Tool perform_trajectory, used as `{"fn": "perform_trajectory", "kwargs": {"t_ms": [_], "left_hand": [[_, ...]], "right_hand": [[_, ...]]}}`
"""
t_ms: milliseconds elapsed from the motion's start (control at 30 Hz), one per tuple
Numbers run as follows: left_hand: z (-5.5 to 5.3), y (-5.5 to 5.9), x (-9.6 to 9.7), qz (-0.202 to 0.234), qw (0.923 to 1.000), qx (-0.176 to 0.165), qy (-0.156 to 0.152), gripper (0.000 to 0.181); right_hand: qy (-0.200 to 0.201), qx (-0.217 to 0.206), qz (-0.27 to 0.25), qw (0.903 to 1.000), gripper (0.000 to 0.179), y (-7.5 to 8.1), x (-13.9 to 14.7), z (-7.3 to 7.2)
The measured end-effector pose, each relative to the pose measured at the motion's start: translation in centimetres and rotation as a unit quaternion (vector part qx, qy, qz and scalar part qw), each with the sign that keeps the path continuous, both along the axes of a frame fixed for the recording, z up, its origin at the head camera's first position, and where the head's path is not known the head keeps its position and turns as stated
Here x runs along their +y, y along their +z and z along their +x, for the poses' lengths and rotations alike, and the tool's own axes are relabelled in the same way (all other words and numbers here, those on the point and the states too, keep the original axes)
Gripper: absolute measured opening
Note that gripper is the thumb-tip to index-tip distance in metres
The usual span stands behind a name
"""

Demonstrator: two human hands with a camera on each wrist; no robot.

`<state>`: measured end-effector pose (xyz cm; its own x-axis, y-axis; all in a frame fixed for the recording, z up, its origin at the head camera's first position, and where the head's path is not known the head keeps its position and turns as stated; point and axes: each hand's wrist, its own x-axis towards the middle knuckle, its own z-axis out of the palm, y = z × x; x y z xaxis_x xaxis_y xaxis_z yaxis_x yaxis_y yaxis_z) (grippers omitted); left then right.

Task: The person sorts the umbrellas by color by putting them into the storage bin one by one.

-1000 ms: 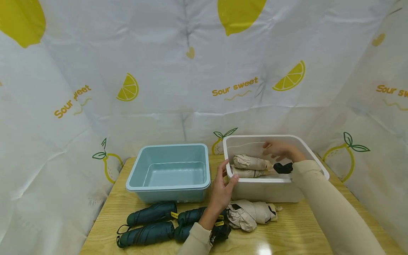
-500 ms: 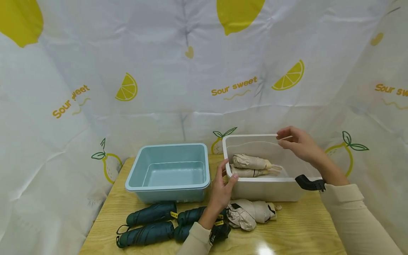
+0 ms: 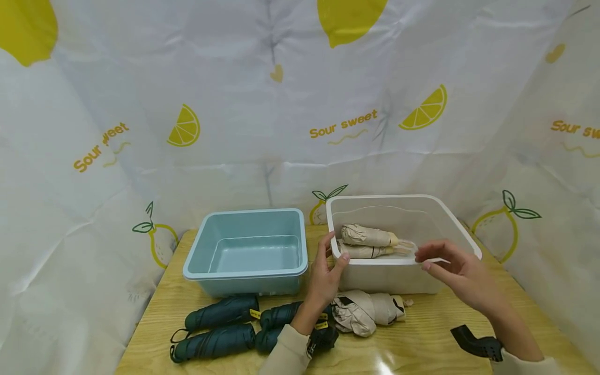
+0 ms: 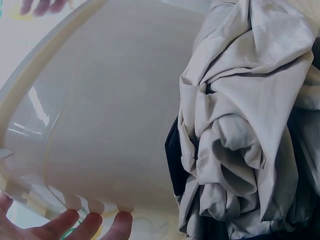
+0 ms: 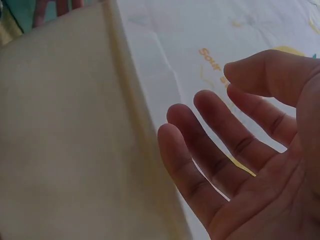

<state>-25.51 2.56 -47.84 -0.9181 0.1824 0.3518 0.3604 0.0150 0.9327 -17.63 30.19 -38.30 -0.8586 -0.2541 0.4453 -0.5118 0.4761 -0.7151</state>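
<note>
My left hand (image 3: 323, 276) grips the front left corner of a white plastic bin (image 3: 394, 278), thumb at the front rim and fingers along the side. In the left wrist view its fingertips (image 4: 120, 226) press the bin's wall. Two folded beige umbrellas (image 3: 367, 236) lie inside at the left, handles pointing right. My right hand (image 3: 469, 276), holding nothing, hovers at the bin's front right rim with its fingers loosely bent; the right wrist view shows the bare palm (image 5: 270, 190). Another beige umbrella (image 3: 370, 312), its fabric loosely bunched, rests on the table before the bin.
A light blue bin (image 3: 246, 281) with nothing in it stands left of the white one. Several folded dark green umbrellas (image 3: 215, 342) lie on the wooden table (image 3: 422, 354) in front, some partly behind my left forearm. A lemon-print sheet (image 3: 258, 104) surrounds the table.
My right hand has come up out of the white bin, moved right, then down toward me to the front rim. The left hand keeps its hold on the corner.
</note>
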Motion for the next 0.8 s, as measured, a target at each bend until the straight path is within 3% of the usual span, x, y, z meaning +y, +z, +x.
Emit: {"fn": "perform_trajectory", "kwargs": {"t_ms": [133,367,567,800], "left_hand": [[0.0,0.0,0.1,0.000,1.0000,-0.001,-0.001,0.057],[0.0,-0.1,0.0,0.002,1.0000,-0.003,0.002,0.057],[0.1,0.0,-0.1,0.003,1.0000,-0.003,0.005,0.057],[0.2,0.2,0.0,-0.001,1.0000,-0.005,0.004,0.058]], "right_hand": [[0.018,-0.010,-0.006,0.9998,0.025,-3.5,-0.6,1.1],[-0.005,-0.035,0.045,0.9983,0.033,-8.2,-1.4,1.9],[-0.017,-0.083,0.072,0.9937,0.045,-10.7,-1.5,1.6],[-0.028,-0.077,0.074,0.9939,0.052,-12.5,-1.9,1.3]]}}
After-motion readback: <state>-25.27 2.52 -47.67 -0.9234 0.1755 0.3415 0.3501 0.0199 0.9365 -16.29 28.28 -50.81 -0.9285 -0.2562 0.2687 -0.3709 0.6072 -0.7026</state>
